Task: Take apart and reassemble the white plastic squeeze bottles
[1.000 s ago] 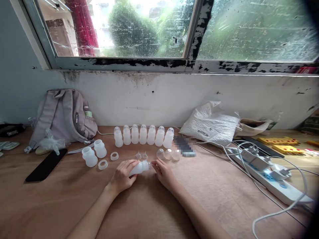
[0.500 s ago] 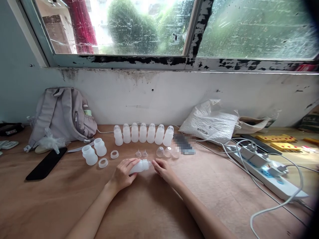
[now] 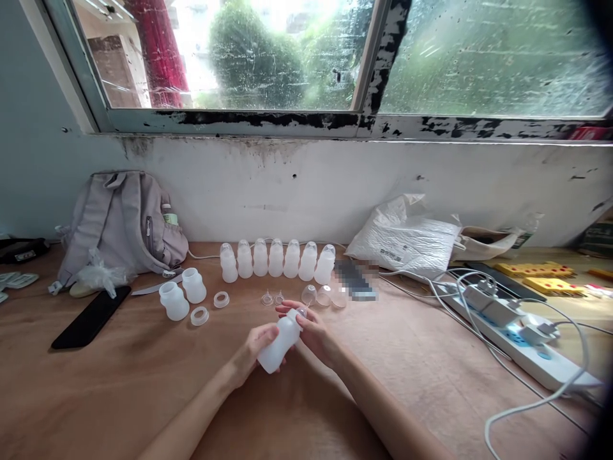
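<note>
My left hand (image 3: 251, 352) grips a white plastic bottle (image 3: 280, 342) by its body and holds it tilted above the wooden table (image 3: 119, 383). My right hand (image 3: 311, 329) wraps its fingers round the bottle's top end. Behind my hands, a row of several capped white bottles (image 3: 275, 259) stands near the wall. Two clear teats (image 3: 272, 298) and three clear domed caps (image 3: 323, 295) lie in front of that row. Two open bottles (image 3: 184, 294) and two white rings (image 3: 208, 308) sit to the left.
A grey backpack (image 3: 119, 220) leans on the wall at the left, with a black phone (image 3: 90, 316) and a knife (image 3: 153, 287) near it. A white plastic bag (image 3: 407, 239), a power strip (image 3: 517, 338) with tangled cables and yellow blocks (image 3: 541, 278) fill the right side.
The bottle lay sideways on the table between my hands. Now both hands have lifted it and drawn it towards me, tilted up, with the right hand closed on its top.
</note>
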Demonstrator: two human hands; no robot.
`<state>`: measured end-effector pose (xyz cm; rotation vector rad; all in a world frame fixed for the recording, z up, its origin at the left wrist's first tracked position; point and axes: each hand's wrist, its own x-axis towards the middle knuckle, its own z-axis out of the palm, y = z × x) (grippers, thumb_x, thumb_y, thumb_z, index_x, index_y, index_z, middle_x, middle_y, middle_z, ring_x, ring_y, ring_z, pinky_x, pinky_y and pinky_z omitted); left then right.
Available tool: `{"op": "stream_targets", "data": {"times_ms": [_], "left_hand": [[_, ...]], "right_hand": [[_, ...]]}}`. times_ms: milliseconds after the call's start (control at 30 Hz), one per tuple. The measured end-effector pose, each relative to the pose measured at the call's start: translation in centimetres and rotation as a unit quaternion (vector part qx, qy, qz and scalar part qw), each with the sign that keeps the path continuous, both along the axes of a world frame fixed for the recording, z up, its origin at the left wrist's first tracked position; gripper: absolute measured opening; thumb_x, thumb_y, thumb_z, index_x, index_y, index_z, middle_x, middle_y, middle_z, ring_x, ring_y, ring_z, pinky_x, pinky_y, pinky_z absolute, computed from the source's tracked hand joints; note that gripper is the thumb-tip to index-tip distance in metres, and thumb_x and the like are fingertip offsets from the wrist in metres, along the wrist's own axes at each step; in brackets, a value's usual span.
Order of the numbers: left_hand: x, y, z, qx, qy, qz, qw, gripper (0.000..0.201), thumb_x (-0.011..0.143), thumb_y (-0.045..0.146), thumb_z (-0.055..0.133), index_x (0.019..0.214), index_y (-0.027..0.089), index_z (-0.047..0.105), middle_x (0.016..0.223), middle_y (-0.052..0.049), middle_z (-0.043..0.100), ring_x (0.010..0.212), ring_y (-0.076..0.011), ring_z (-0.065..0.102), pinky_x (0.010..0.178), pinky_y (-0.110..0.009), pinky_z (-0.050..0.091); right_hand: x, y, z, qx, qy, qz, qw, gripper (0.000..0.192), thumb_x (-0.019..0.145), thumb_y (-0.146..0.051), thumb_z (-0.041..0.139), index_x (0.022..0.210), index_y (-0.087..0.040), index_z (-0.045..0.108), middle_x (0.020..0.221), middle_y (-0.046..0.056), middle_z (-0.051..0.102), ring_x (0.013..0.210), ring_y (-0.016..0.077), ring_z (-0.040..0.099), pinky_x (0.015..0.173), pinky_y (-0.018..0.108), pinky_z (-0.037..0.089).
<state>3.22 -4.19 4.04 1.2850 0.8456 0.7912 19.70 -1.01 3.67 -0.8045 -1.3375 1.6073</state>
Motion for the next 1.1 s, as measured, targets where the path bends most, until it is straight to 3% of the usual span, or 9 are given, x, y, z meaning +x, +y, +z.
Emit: {"op": "stream_targets", "data": {"times_ms": [100,233,367,467,533,667,767,967,1100], "left_hand": [[0.5,-0.2,-0.5,-0.040,-0.002,-0.044,0.998,0.042,0.076,0.045,0.047,0.101,0.011,0.052,0.087,-0.009,0.060,0.064,-0.0145,0.056,0.053,-0.024,0.044],[1.2,-0.7,-1.0,0.139,0.160,0.060,0.975,0.034,0.072,0.033,0.055,0.101,0.017,0.054,0.080,-0.003,0.061,0.067,-0.0150,0.056,0.057,-0.024,0.044],[1.4,-0.5,-2.2,0.332,0.259,0.131,0.897,0.043,0.075,0.028,0.052,0.117,0.021,0.043,0.097,-0.007,0.061,0.083,-0.0205,0.058,0.068,-0.030,0.048],[0.7,0.6,-3.2,0.455,0.313,0.176,0.815,0.050,0.077,0.031,0.050,0.124,0.019,0.035,0.105,-0.011,0.058,0.093,-0.0232,0.056,0.077,-0.035,0.047],[0.0,1.4,-3.5,0.475,0.342,0.209,0.783,0.051,0.078,0.035,0.050,0.124,0.019,0.035,0.104,-0.010,0.059,0.093,-0.0226,0.057,0.077,-0.034,0.048],[-1.5,2.5,-3.6,0.446,0.366,0.260,0.774,0.048,0.079,0.038,0.048,0.122,0.022,0.036,0.106,-0.007,0.058,0.095,-0.0207,0.056,0.076,-0.033,0.048],[-2.1,2.7,-3.6,0.428,0.376,0.265,0.778,0.047,0.079,0.039,0.048,0.121,0.023,0.037,0.106,-0.007,0.058,0.094,-0.0209,0.056,0.076,-0.033,0.047],[-2.2,2.7,-3.8,0.431,0.391,0.249,0.774,0.049,0.077,0.039,0.050,0.122,0.024,0.038,0.103,-0.006,0.058,0.093,-0.0206,0.056,0.077,-0.032,0.047],[-2.3,2.7,-4.1,0.446,0.391,0.231,0.771,0.052,0.075,0.037,0.054,0.123,0.027,0.038,0.103,-0.004,0.057,0.092,-0.0198,0.056,0.075,-0.030,0.047]], "right_hand": [[-0.3,-0.4,0.0,-0.038,0.015,0.022,0.999,0.030,0.075,-0.041,0.051,0.096,-0.020,0.053,0.105,0.010,0.058,0.086,0.0224,0.056,0.059,0.030,0.046],[-1.0,-0.8,-0.1,-0.035,0.013,-0.049,0.998,0.019,0.073,-0.036,0.056,0.080,-0.020,0.050,0.093,0.007,0.062,0.083,0.0205,0.057,0.066,0.030,0.046],[-1.3,-0.8,0.1,0.027,-0.013,-0.084,0.996,0.018,0.072,-0.036,0.058,0.079,-0.020,0.052,0.092,0.006,0.062,0.086,0.0206,0.056,0.072,0.032,0.045],[-0.6,-0.1,-0.1,0.115,-0.063,-0.123,0.984,0.037,0.071,-0.036,0.060,0.103,-0.023,0.050,0.109,0.007,0.055,0.091,0.0200,0.053,0.076,0.033,0.045],[0.4,0.9,-0.7,0.165,-0.120,-0.167,0.965,0.054,0.071,-0.037,0.059,0.120,-0.026,0.038,0.119,0.008,0.047,0.081,0.0167,0.054,0.071,0.032,0.047],[2.6,3.4,-2.5,0.219,-0.269,-0.253,0.903,0.050,0.076,-0.037,0.050,0.123,-0.024,0.039,0.130,0.013,0.035,0.057,0.0104,0.048,0.064,0.034,0.047],[3.2,4.4,-3.3,0.239,-0.307,-0.256,0.885,0.047,0.077,-0.034,0.049,0.121,-0.021,0.041,0.120,0.012,0.046,0.053,0.0103,0.047,0.066,0.035,0.046],[2.5,3.9,-3.7,0.286,-0.355,-0.284,0.843,0.042,0.076,-0.036,0.052,0.114,-0.021,0.046,0.105,0.009,0.051,0.088,0.0216,0.052,0.078,0.038,0.043],[2.1,3.9,-4.4,0.263,-0.366,-0.308,0.838,0.035,0.075,-0.034,0.053,0.107,-0.021,0.052,0.098,0.009,0.050,0.089,0.0227,0.052,0.074,0.037,0.044]]}}
